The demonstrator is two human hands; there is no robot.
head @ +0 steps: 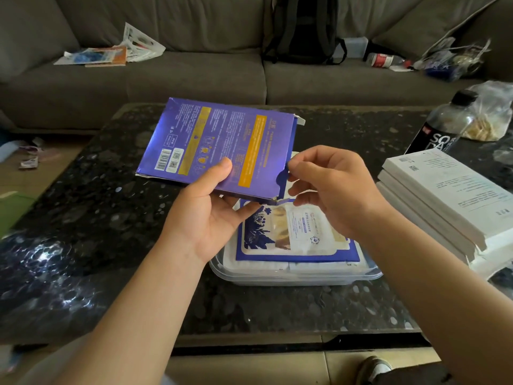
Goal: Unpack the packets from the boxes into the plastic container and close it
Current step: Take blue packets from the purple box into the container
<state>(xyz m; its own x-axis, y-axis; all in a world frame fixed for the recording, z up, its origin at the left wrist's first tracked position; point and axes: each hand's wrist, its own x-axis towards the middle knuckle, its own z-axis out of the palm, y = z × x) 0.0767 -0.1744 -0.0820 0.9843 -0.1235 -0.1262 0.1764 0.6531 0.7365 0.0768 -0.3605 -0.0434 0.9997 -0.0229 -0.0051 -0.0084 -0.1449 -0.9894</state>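
A grey fabric sofa is seen behind a dark speckled stone table. On the right of the table a stack of flat white cardboard boxes is laid, with a dark plastic soda bottle behind it. Near the front edge a clear, lidless plastic container is set, filled with flat packets; a white and blue foil packet lies on top.

Above the container a flat purple cardboard box is held in the air, tilted, its open end turned to the right. It is gripped at its near edge by the left hand, thumb on top and fingers beneath. The curled fingers of the right hand are brought to the notched open end; whether anything is pinched there cannot be told.

The box is judged light and thin, easily crushed. Any packets inside would be limp and slippery, best pinched at an edge through the notch.
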